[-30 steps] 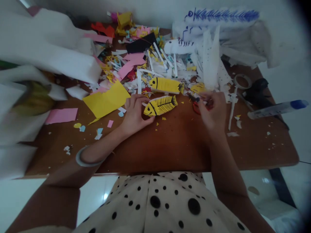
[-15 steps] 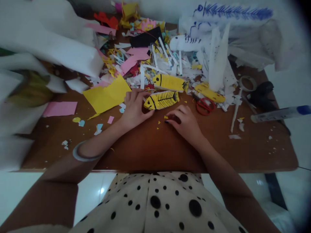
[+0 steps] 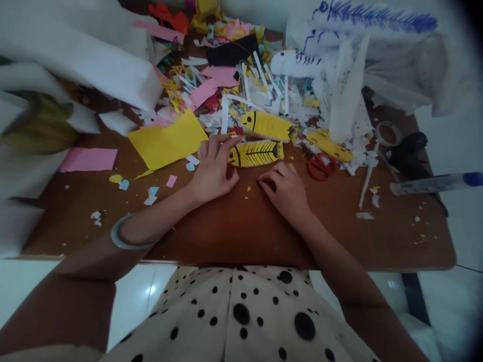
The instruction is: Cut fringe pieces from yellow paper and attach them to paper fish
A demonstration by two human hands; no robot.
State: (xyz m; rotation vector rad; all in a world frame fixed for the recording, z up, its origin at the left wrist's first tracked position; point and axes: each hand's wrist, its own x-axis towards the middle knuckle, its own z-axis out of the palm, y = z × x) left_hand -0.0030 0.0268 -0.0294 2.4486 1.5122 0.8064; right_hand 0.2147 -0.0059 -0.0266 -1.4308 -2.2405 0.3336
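A yellow paper fish (image 3: 258, 153) with black-drawn bones and a fringed tail lies on the table. My left hand (image 3: 215, 168) rests at its head end, index finger stretched over it and thumb apart on the tabletop. Just right of and below the fish, my right hand (image 3: 286, 188) has thumb and index finger pinched together near the wood; whatever is between them is too small to make out. Tiny yellow paper scraps (image 3: 248, 189) lie between the hands. Behind it is a second yellow paper fish (image 3: 267, 125) with a plainer body.
Red-handled scissors (image 3: 322, 166) and a yellow cutter-like piece (image 3: 328, 145) lie to the right, near a tape roll (image 3: 388, 133) and a clear tube with a blue end (image 3: 433, 184). A torn yellow sheet (image 3: 168, 143) lies left. Paper scraps and white pens (image 3: 260, 75) heap behind.
My left thumb has come away from the fish's lower edge, and the fingers cover more of its head. My right fingertips have closed together; the yellow scrap beside them no longer shows.
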